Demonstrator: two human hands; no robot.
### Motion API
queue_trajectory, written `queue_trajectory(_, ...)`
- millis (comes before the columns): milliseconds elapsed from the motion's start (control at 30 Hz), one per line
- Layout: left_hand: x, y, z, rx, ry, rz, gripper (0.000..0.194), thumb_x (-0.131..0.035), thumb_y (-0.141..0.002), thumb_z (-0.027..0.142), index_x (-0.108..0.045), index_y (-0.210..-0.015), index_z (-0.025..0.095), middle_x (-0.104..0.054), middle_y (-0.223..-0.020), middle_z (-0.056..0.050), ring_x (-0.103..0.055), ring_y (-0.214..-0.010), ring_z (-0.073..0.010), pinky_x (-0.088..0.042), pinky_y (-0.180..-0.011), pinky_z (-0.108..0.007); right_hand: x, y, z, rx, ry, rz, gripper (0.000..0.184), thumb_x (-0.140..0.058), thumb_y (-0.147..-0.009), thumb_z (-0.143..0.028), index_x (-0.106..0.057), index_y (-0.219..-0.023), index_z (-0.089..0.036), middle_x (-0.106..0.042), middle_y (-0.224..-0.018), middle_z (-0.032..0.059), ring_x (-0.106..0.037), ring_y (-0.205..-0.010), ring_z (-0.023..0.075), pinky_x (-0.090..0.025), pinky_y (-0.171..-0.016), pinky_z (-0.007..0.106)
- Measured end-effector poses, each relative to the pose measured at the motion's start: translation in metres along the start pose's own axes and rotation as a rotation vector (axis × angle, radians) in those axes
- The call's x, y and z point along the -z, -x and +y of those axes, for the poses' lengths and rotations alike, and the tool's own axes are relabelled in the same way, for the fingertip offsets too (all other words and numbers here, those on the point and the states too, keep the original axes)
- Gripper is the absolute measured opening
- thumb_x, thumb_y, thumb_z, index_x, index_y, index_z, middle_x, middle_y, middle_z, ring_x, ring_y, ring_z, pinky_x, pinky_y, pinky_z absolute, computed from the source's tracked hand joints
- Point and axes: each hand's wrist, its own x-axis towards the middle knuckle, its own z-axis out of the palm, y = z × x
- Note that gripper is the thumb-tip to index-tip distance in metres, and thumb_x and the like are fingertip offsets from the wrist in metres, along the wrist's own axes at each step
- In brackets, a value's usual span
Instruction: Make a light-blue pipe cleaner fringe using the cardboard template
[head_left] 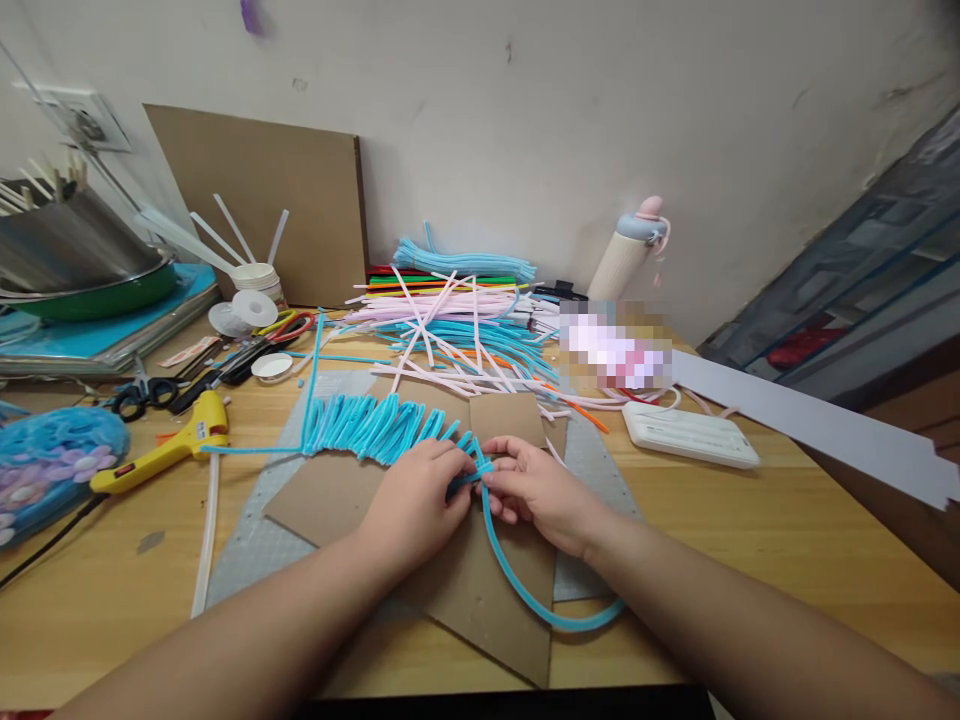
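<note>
A row of looped blue pipe cleaners point(367, 428) lies across brown cardboard point(480, 590) on a grey cutting mat point(259, 545). My left hand point(420, 490) is closed on the right end of this row, fingers bent over the loops. Beside it, my right hand point(529, 490) pinches a blue pipe cleaner point(517, 585) near the row's end. From those fingers its long free part curves down and right, passing under my right forearm. Both hands are almost touching, and the fingertips partly hide the spot where the strands meet.
A yellow glue gun point(169, 445) and black scissors point(142, 390) lie at left. Behind the row are piled pink pipe cleaners point(442, 305) and a blue bundle point(465, 262). A white power bank point(690, 435) and a bottle point(626, 245) are at right.
</note>
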Motion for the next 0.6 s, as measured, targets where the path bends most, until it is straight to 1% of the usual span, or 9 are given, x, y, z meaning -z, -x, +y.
queue_trajectory(67, 0.0, 0.0, 0.0, -0.023, -0.026, -0.001, 0.009, -0.049, -0.078, 0.015, -0.057, -0.081, 0.019, -0.059, -0.083, -0.003, -0.052, -0.082, -0.0178, -0.04, -0.072, -0.029, 0.0, 0.0, -0.003, -0.063, 0.007, -0.01, 0.027, -0.059, -0.072, -0.029, -0.044, -0.09, -0.016, -0.051, -0.053, -0.0054, -0.049, -0.042, 0.0061, -0.033, -0.035, 0.014)
queue_trajectory(133, 0.0, 0.0, 0.001, -0.057, -0.053, -0.011, 0.011, -0.049, -0.076, 0.013, -0.057, -0.081, 0.019, -0.059, -0.082, -0.003, -0.051, -0.082, -0.0178, -0.04, -0.072, -0.029, 0.001, -0.001, -0.004, -0.098, 0.077, 0.005, 0.023, -0.056, -0.075, -0.035, -0.046, -0.085, -0.017, -0.048, -0.048, -0.006, -0.045, -0.036, 0.0058, -0.026, -0.03, 0.013)
queue_trajectory(233, 0.0, 0.002, 0.004, -0.079, -0.082, -0.027, 0.014, -0.05, -0.074, 0.01, -0.058, -0.081, 0.019, -0.059, -0.082, -0.003, -0.052, -0.083, -0.0188, -0.04, -0.071, -0.03, 0.003, -0.002, -0.003, -0.076, 0.23, 0.075, 0.022, -0.056, -0.074, -0.038, -0.048, -0.077, -0.018, -0.04, -0.038, -0.0096, -0.034, -0.029, 0.0041, -0.018, -0.027, 0.012)
queue_trajectory(300, 0.001, 0.003, 0.007, -0.046, -0.029, -0.028, 0.011, -0.049, -0.076, 0.013, -0.058, -0.08, 0.019, -0.058, -0.08, -0.004, -0.053, -0.081, -0.0185, -0.04, -0.069, -0.029, 0.005, -0.004, -0.001, -0.05, 0.271, 0.098, 0.02, -0.056, -0.074, -0.037, -0.048, -0.074, -0.018, -0.035, -0.035, -0.0109, -0.031, -0.028, 0.0037, -0.017, -0.027, 0.012)
queue_trajectory(400, 0.006, 0.0, 0.007, 0.048, 0.097, 0.022, 0.013, -0.044, -0.083, 0.02, -0.057, -0.081, 0.019, -0.057, -0.08, -0.003, -0.054, -0.076, -0.0159, -0.041, -0.066, -0.027, 0.007, -0.004, 0.0, -0.041, 0.282, 0.067, 0.02, -0.055, -0.075, -0.037, -0.047, -0.076, -0.018, -0.038, -0.035, -0.0108, -0.033, -0.027, 0.0043, -0.02, -0.027, 0.012)
queue_trajectory(467, 0.011, -0.007, 0.004, 0.076, 0.081, 0.068, 0.017, -0.043, -0.084, 0.02, -0.059, -0.08, 0.019, -0.057, -0.082, -0.004, -0.054, -0.079, -0.0163, -0.041, -0.069, -0.028, 0.006, -0.004, 0.001, -0.041, 0.313, 0.05, 0.019, -0.053, -0.076, -0.036, -0.047, -0.078, -0.018, -0.042, -0.035, -0.0101, -0.034, -0.026, 0.0045, -0.022, -0.027, 0.012)
queue_trajectory(500, 0.013, -0.012, 0.002, 0.063, 0.042, 0.068, 0.017, -0.045, -0.083, 0.021, -0.061, -0.079, 0.019, -0.057, -0.081, -0.004, -0.054, -0.081, -0.0174, -0.041, -0.071, -0.029, 0.006, -0.004, 0.001, -0.041, 0.332, 0.045, 0.019, -0.052, -0.077, -0.036, -0.046, -0.078, -0.018, -0.044, -0.035, -0.0096, -0.034, -0.025, 0.0043, -0.022, -0.026, 0.012)
queue_trajectory(533, 0.015, -0.017, -0.001, 0.038, 0.008, 0.037, 0.016, -0.047, -0.081, 0.022, -0.063, -0.079, 0.02, -0.058, -0.08, -0.004, -0.054, -0.082, -0.0184, -0.04, -0.072, -0.029, 0.005, -0.004, 0.001, -0.039, 0.347, 0.043, 0.019, -0.052, -0.077, -0.036, -0.046, -0.078, -0.018, -0.046, -0.035, -0.0091, -0.034, -0.024, 0.0041, -0.021, -0.026, 0.012)
queue_trajectory(600, 0.017, -0.027, -0.006, -0.01, -0.02, -0.088, 0.013, -0.054, -0.076, 0.026, -0.067, -0.078, 0.022, -0.058, -0.076, -0.003, -0.054, -0.08, -0.0192, -0.04, -0.071, -0.029, 0.005, -0.003, 0.001, -0.037, 0.362, 0.038, 0.019, -0.051, -0.078, -0.036, -0.046, -0.078, -0.017, -0.05, -0.037, -0.0078, -0.034, -0.024, 0.0039, -0.021, -0.026, 0.012)
